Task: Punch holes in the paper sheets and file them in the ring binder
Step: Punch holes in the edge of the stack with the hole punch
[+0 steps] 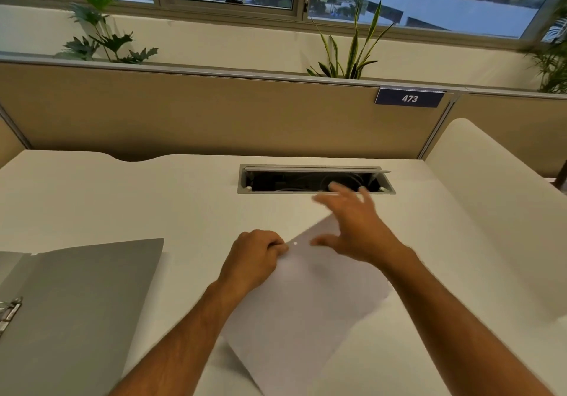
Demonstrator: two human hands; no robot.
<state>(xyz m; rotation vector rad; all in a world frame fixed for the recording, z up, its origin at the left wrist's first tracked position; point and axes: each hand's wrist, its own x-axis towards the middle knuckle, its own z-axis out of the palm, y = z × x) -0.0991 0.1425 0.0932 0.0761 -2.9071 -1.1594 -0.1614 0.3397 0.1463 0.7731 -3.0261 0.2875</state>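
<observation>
A white paper sheet [306, 309] hangs tilted above the white desk [122, 199], a small punched hole showing near its upper left edge. My left hand [254, 257] is shut on that edge, pinching it. My right hand [352, 223] hovers over the sheet's far corner with fingers spread and blurred by motion; whether it touches the paper I cannot tell. The grey ring binder [79, 303] lies open at the near left, its metal ring mechanism [9, 312] at the left edge of the view. No hole punch is in sight.
A cable hatch [316, 181] with its lid open sits in the desk beyond my hands. A beige partition [214, 113] with a sign reading 473 closes the back; plants and windows are behind it. A white side panel [491, 187] rises at the right.
</observation>
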